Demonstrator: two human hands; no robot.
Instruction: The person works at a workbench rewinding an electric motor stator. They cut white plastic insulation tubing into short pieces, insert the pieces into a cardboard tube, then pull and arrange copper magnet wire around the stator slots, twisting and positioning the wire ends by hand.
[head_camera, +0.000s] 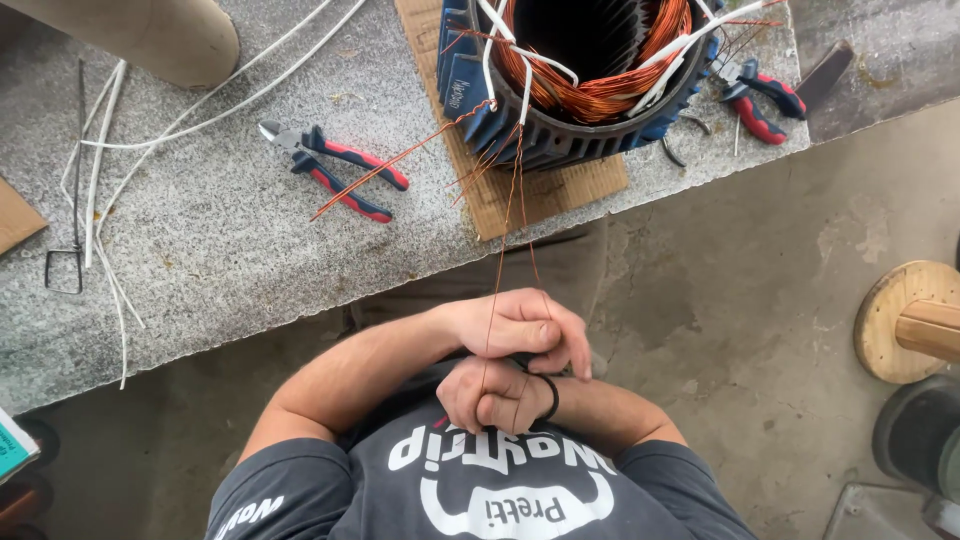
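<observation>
A blue finned motor stator with copper windings and white sleeved leads stands on cardboard at the stone bench's edge. Thin copper wires run from it down to my hands, which are held close against my chest. My left hand is closed around the strands, its forearm coming in from the left. Just beneath it, my right hand is fisted on the same strands, with a black band at its wrist. The two hands touch each other.
Red-and-blue side cutters lie on the granite bench left of the stator, and a second pair of pliers lies at its right. Loose white sleeving trails at the left. A wooden spool stands on the concrete floor at the right.
</observation>
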